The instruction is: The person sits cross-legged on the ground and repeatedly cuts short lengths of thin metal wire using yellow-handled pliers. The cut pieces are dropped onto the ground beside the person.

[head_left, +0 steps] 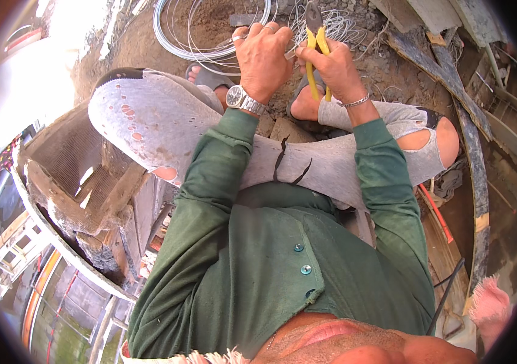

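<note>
My right hand point(335, 71) is closed round pliers point(311, 42) with yellow handles, their dark jaws pointing up and away from me. Beside it on the left, my left hand point(264, 64) is held with its fingers curled in; a ring is on one finger and a metal watch on the wrist. Whatever those fingers pinch is hidden behind the knuckles. Just beyond the hands, a coil of pale wire point(213, 56) lies on the dirt. A looser tangle of thin wire point(344, 29) lies behind the pliers.
I sit with bent knees in torn grey trousers point(149, 121), feet in sandals on the dirt. Worn wooden planks point(473, 182) run along the right, near an orange-red rod point(437, 215). To the left stands a rough wooden box-like frame point(70, 206) with mesh.
</note>
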`<state>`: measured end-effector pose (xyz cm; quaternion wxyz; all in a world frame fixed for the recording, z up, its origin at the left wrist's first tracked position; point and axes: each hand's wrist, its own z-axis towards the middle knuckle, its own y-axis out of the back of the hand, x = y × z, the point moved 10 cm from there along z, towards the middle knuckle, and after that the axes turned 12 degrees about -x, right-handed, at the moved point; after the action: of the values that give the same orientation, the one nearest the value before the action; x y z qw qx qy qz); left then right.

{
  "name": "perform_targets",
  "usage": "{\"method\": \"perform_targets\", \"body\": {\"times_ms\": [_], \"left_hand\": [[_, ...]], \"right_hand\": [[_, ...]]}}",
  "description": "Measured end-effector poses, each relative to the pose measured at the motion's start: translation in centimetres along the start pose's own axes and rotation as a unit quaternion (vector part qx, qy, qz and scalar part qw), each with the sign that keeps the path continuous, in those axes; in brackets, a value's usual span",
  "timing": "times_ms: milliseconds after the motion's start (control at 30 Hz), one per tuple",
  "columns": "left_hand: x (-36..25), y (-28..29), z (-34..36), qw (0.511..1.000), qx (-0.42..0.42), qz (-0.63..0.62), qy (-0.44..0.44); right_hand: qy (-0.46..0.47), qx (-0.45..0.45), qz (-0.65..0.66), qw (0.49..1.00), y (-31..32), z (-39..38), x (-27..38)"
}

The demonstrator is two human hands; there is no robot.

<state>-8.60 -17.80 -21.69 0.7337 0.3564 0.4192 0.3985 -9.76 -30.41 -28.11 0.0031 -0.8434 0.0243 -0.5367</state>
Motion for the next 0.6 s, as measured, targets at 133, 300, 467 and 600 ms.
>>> {"method": "perform_targets", "body": {"times_ms": [133,300,467,600], "left_hand": [[0.2,0.1,-0.1,0.999,0.023,0.027,0.036],[1.5,0.8,-0.3,0.986,0.040,-0.119,0.110],[1.0,1.6,-1.1,0.955,0.180,-0.204,0.114],[0.1,1.8,-1.1,0.948,0.193,-0.240,0.080]], "right_hand": [[0.022,-0.011,0.008,1.000,0.5,0.5,0.2],[0.035,-0.122,0.060,0.990,5.3,2.1,1.7],[0.035,-0.225,0.149,0.962,11.3,4.6,2.7],[0.013,-0.229,0.181,0.956,11.7,5.5,1.6]]}}
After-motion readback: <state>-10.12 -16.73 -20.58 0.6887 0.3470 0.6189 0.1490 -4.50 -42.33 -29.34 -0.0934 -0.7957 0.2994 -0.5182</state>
